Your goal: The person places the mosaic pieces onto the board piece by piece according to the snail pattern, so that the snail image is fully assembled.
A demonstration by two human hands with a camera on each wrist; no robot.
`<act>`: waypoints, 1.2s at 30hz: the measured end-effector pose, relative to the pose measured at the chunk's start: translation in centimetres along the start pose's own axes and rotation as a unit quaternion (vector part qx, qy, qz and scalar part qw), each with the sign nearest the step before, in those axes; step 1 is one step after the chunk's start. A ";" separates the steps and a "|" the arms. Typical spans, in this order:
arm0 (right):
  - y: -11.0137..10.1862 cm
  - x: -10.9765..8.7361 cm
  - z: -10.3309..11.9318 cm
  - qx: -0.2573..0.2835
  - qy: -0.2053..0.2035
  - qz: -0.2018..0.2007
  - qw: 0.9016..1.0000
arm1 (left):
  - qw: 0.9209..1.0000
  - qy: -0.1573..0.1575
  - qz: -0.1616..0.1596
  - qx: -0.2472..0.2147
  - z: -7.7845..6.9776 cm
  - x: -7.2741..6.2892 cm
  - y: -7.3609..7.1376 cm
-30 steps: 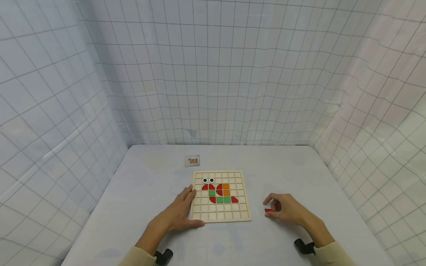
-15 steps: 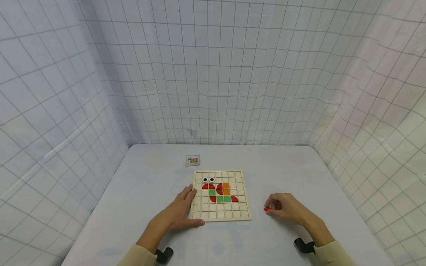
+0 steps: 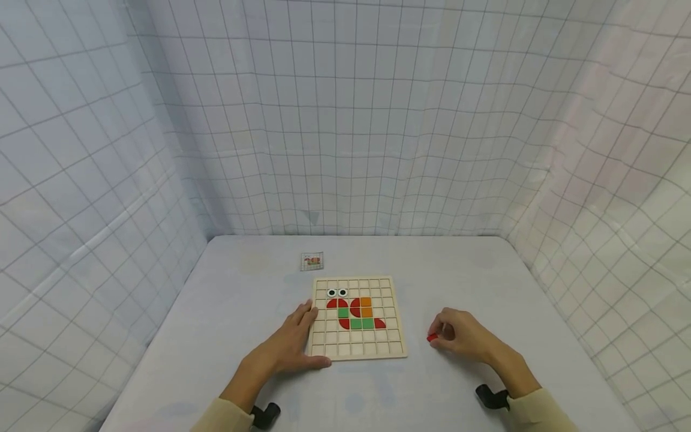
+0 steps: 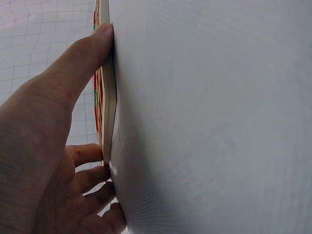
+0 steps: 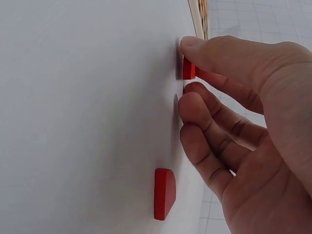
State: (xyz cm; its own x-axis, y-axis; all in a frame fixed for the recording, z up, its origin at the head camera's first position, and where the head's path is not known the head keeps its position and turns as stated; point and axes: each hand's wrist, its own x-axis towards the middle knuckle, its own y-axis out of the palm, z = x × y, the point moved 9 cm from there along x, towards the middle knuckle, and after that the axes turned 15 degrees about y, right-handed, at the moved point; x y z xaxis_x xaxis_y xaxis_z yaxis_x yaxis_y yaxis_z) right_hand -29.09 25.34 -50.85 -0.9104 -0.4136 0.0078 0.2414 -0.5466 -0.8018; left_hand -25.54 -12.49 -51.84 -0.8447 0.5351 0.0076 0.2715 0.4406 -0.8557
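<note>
My left hand (image 3: 288, 345) rests at the near left corner of a wooden grid board (image 3: 358, 351). Its fingers lie along the left edge and its thumb along the near edge. Red rounded tiles (image 3: 380, 323), green square tiles (image 3: 355, 324), orange square tiles (image 3: 366, 302) and two eye tiles (image 3: 342, 293) sit in the grid. To the right of the board, my right hand (image 3: 466, 336) pinches a small red tile (image 3: 432, 338) between thumb and index finger, close to the table. Another red tile (image 5: 165, 194), with a curved side, lies on the table below that hand in the right wrist view.
A small picture card (image 3: 312, 261) with a coloured figure on a grid lies beyond the board, toward its left. The white table (image 3: 469, 270) is enclosed by grid-patterned curtains (image 3: 345, 120) at the back and both sides.
My right thumb and fingers have closed together on the red tile, which has turned in their grip. The left hand and the board stay in place.
</note>
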 end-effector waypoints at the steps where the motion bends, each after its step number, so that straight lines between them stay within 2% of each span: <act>1: -0.1 0.1 0.0 -0.002 0.001 -0.001 1.000 | 1.000 0.001 -0.001 -0.002 -0.1 0.0 0.0; 6: -0.4 0.7 0.6 -0.012 -0.006 -0.006 1.000 | 1.000 -0.001 -0.003 -0.004 0.0 0.1 0.1; 14: 0.0 2.0 2.1 -0.008 -0.020 0.011 1.000 | 1.000 -0.006 -0.005 -0.002 0.0 -0.2 0.3; 22: 0.1 4.2 3.6 -0.009 -0.007 -0.001 1.000 | 1.000 -0.005 -0.002 0.002 -0.2 -0.2 0.1; 29: 0.8 6.2 5.3 0.004 -0.018 -0.006 1.000 | 1.000 -0.004 0.001 0.002 0.1 -0.2 0.0; 36: 1.5 8.6 6.1 0.031 0.010 0.003 0.999 | 1.000 -0.003 -0.001 -0.010 0.2 -0.2 0.0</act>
State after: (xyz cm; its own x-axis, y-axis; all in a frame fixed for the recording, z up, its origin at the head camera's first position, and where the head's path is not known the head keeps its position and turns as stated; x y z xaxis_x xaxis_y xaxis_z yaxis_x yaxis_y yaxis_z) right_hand -34.52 16.50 -48.39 -0.9150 -0.4033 -0.0100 0.2677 -0.5886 -0.7628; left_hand -25.43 -12.72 -51.96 -0.8477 0.5304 0.0068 0.2791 0.4569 -0.8446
